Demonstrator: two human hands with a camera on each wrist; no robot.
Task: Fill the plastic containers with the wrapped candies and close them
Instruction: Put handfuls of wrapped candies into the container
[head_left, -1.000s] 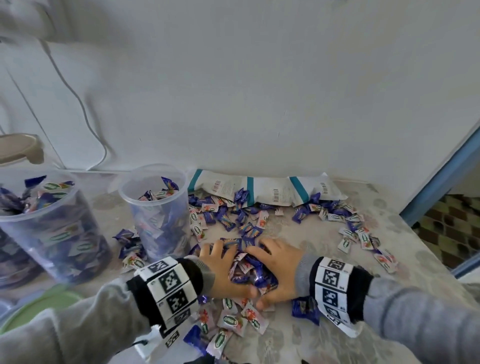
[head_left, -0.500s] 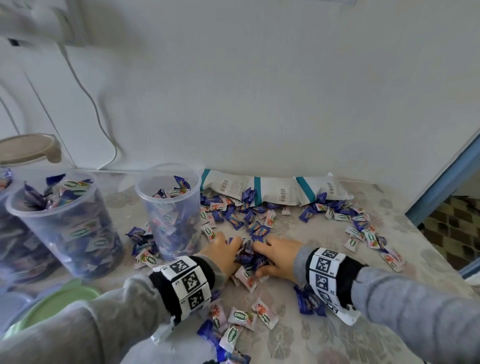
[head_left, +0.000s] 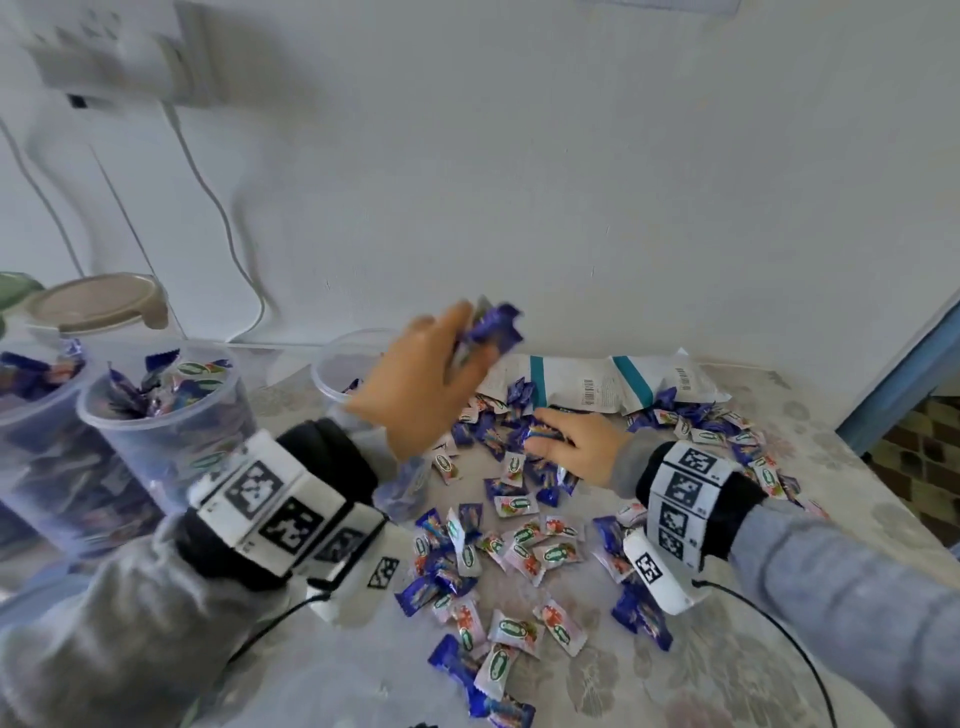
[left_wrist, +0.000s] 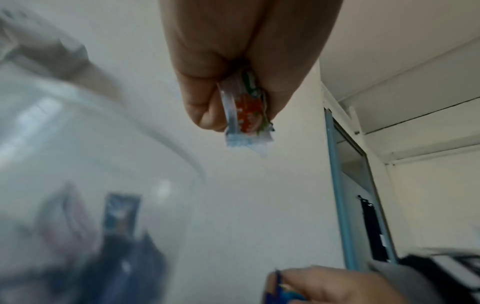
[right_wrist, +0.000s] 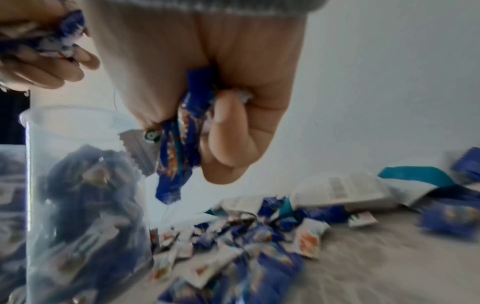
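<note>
Blue and white wrapped candies (head_left: 511, 551) lie strewn over the table. My left hand (head_left: 467, 348) is raised beside the rim of a clear plastic container (head_left: 337, 371) and grips a handful of candies (head_left: 493, 327); the left wrist view shows a white-and-red one (left_wrist: 246, 109) pinched in its fingers. My right hand (head_left: 550, 436) stays low over the pile and grips several blue candies (right_wrist: 179, 148). The container (right_wrist: 78, 185) is partly filled; my left arm hides its lower part in the head view.
A full open container (head_left: 171, 431) stands to the left, and another with a beige lid (head_left: 98, 301) stands behind it. Empty white-and-teal bags (head_left: 613, 384) lie against the wall. White cables (head_left: 228, 249) hang down the wall. The table edge (head_left: 883, 499) is at the right.
Both hands were pressed together in the pile, gathering candies. My left hand has since lifted up and left with a handful, to the container's rim. The right hand remains low, holding candies.
</note>
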